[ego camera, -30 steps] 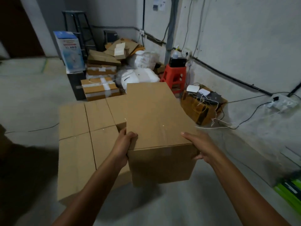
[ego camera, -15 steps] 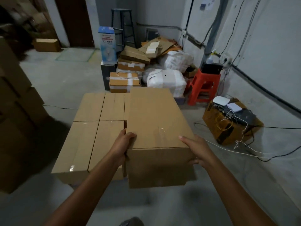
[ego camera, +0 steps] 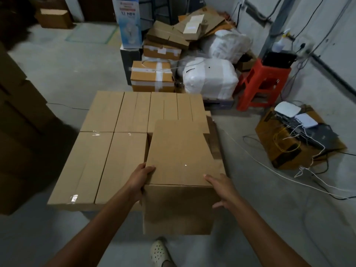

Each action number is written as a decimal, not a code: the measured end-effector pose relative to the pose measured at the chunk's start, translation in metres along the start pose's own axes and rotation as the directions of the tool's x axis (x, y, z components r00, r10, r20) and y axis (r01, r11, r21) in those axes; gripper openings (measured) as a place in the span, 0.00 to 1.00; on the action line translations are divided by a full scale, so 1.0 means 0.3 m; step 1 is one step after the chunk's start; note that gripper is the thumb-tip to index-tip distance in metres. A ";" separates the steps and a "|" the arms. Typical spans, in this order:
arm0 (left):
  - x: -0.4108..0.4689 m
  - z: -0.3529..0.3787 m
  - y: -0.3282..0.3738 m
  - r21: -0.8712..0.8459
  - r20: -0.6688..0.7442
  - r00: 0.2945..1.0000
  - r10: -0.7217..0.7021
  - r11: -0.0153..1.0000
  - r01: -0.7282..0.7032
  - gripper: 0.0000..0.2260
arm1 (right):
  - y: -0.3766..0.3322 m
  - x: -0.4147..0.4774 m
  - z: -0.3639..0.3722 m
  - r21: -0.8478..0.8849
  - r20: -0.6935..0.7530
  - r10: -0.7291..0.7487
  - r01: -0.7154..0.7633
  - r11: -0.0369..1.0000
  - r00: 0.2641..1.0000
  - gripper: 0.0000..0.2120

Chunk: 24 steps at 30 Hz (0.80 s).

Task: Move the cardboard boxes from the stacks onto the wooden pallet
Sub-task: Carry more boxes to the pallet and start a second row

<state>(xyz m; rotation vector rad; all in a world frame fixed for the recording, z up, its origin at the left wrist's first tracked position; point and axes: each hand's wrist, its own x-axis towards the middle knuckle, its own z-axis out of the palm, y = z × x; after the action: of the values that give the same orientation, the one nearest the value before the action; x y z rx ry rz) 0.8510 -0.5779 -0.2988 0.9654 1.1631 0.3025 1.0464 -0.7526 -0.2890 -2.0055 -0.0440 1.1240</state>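
Note:
I hold a plain brown cardboard box (ego camera: 181, 166) between both hands, its long side pointing away from me. My left hand (ego camera: 141, 177) presses its near left corner and my right hand (ego camera: 221, 189) grips its near right edge. The box hangs at the right front of a flat layer of several matching boxes (ego camera: 107, 143) set side by side. The pallet under that layer is hidden. A dark stack of boxes (ego camera: 17, 132) rises at the left edge.
Behind the layer stand taped boxes (ego camera: 152, 76), white wrapped bundles (ego camera: 210, 78) and a red plastic stool (ego camera: 264, 83). At the right a box holding routers (ego camera: 296, 139) trails cables (ego camera: 269, 166) across the concrete floor. My shoe (ego camera: 159, 251) shows below the box.
The view has tilted down and closer to the layer. The held box has come lower, down at the layer's right front corner; both hands keep their grip.

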 end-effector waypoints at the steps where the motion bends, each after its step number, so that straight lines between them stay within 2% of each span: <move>1: 0.058 -0.002 -0.013 0.002 -0.005 1.000 -0.018 1.000 0.018 0.14 | 0.002 0.056 0.013 0.005 0.001 0.014 -0.014 1.000 1.000 0.29; 4: 0.208 -0.009 -0.074 0.000 -0.025 0.998 -0.061 0.998 0.061 0.16 | 0.033 0.204 0.060 -0.004 0.000 0.027 -0.027 1.000 1.000 0.25; 8: 0.352 -0.005 -0.180 -0.022 -0.074 0.992 -0.104 0.994 0.103 0.13 | 0.124 0.390 0.118 -0.050 0.001 0.026 -0.026 0.998 1.000 0.29; 12: 0.470 -0.028 -0.319 -0.018 -0.131 0.984 -0.117 0.993 0.115 0.14 | 0.225 0.544 0.184 -0.068 0.014 0.047 -0.046 0.997 0.999 0.28; 18: 0.640 -0.079 -0.536 -0.016 -0.258 0.962 -0.089 0.996 0.088 0.19 | 0.461 0.751 0.321 0.019 0.053 0.095 -0.096 0.995 0.994 0.38; 20: 0.702 -0.096 -0.615 -0.034 -0.330 0.940 -0.087 0.996 0.080 0.16 | 0.538 0.805 0.375 0.044 0.038 0.099 -0.100 0.994 0.994 0.36; 22: 0.765 -0.108 -0.692 -0.098 -0.436 0.893 -0.110 0.992 0.075 0.06 | 0.612 0.854 0.431 0.048 0.020 0.080 -0.081 0.996 0.997 0.34; 23: 0.793 -0.116 -0.727 -0.178 -0.496 0.854 -0.159 0.981 0.079 0.03 | 0.651 0.881 0.457 0.043 0.011 0.068 -0.068 0.997 0.998 0.34; 24: 0.822 -0.128 -0.764 -0.272 -0.538 0.809 -0.237 0.957 0.100 0.05 | 0.687 0.904 0.482 0.037 0.008 0.063 -0.064 0.997 0.998 0.33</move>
<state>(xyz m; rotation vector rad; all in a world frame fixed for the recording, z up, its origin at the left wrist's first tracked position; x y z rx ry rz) 0.8585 -0.5312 -0.6343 0.5628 1.7075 0.5955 1.0354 -0.6914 -0.6538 -1.9824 0.0375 1.1631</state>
